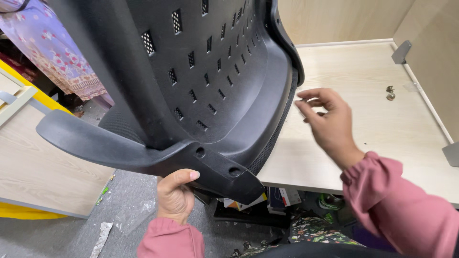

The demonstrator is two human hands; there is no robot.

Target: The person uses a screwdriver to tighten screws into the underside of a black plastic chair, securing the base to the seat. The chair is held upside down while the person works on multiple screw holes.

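Pink-sleeved left hand (176,197), lowest in frame: fingers clenched around the underside of the black plastic chair back (210,81), thumb pressed against its lower bracket beside two bolt holes; the perforated shell stands tilted over the tabletop (373,124) edge, one curved armrest stub (91,141) jutting left. Right hand (329,123): hovering above the light wood tabletop just beside the shell's rim, fingers loosely curled, pinching something too small to identify. Small metal screws (390,92) lie farther back near a grey corner bracket (401,51).
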